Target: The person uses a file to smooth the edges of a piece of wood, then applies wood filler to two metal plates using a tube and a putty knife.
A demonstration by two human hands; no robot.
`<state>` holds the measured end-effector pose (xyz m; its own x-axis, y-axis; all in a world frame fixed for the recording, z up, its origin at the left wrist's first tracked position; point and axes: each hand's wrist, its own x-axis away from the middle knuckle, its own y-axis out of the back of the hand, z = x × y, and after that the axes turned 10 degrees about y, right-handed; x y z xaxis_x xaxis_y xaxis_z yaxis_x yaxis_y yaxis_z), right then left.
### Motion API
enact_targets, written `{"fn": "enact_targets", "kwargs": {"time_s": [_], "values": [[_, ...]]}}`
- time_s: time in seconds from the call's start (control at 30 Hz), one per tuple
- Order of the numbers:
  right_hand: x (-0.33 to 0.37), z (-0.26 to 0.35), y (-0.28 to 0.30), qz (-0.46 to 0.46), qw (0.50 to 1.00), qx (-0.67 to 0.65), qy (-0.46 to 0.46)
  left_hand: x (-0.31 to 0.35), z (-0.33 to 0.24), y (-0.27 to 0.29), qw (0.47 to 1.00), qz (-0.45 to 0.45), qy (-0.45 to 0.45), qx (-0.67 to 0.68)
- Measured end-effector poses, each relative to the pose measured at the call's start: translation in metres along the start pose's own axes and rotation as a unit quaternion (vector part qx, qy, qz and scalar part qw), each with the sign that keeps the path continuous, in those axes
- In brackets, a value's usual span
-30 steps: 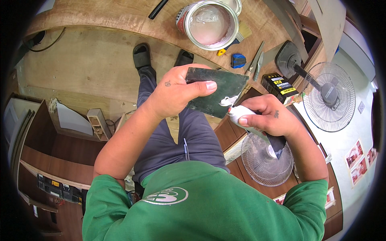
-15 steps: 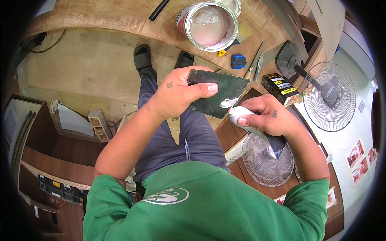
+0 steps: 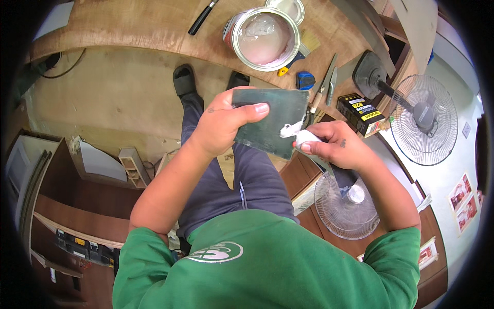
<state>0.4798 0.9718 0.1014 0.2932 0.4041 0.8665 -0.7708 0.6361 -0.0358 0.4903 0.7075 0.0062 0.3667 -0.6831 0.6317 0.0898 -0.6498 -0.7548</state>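
Observation:
A dark green flat square plate point(image 3: 278, 103) is held level in front of my waist. My left hand point(image 3: 226, 116) grips it by its left side, thumb pressed on top and fingers underneath. White paste point(image 3: 292, 129) lies in a small smear near the plate's right edge. My right hand point(image 3: 337, 144) is closed around a white squeeze tube point(image 3: 307, 140) with a bit of red at its tip, which is close to the paste. The tube's rear part is mostly hidden by the hand.
Ahead, a curved wooden worktop point(image 3: 139, 26) bears an open can point(image 3: 265, 41) of pale pink material, a brush point(image 3: 298, 56), a blue tape measure point(image 3: 305, 80), knives point(image 3: 325, 85) and a black-yellow box point(image 3: 360, 113). A standing fan point(image 3: 423, 118) is at right; cabinets point(image 3: 82, 206) are at left.
The plate and my left hand have shifted slightly left. The tube has turned a little in my right hand, and the white smear on the plate looks somewhat longer.

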Motion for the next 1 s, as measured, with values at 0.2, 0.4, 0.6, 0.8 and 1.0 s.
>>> {"fn": "enact_targets", "kwargs": {"time_s": [0.2, 0.4, 0.6, 0.8, 1.0], "values": [[0.006, -0.057, -0.004, -0.114, 0.988, -0.044, 0.094, -0.006, 0.001, -0.005, 0.998, -0.018, -0.013, 0.055], [-0.01, -0.152, 0.013, -0.32, 0.925, -0.17, 0.117, -0.019, 0.006, -0.013, 0.998, -0.055, -0.015, 0.041], [-0.062, -0.22, 0.092, -0.421, 0.874, 0.199, 0.138, -0.03, 0.015, -0.027, 0.996, -0.084, -0.009, 0.01], [-0.115, -0.251, 0.141, -0.339, 0.897, 0.277, 0.061, -0.039, 0.033, -0.032, 0.991, -0.129, 0.02, 0.002], [-0.168, -0.237, 0.144, -0.279, 0.897, 0.343, -0.008, -0.051, 0.043, -0.044, 0.99, -0.137, 0.023, -0.004]]}}
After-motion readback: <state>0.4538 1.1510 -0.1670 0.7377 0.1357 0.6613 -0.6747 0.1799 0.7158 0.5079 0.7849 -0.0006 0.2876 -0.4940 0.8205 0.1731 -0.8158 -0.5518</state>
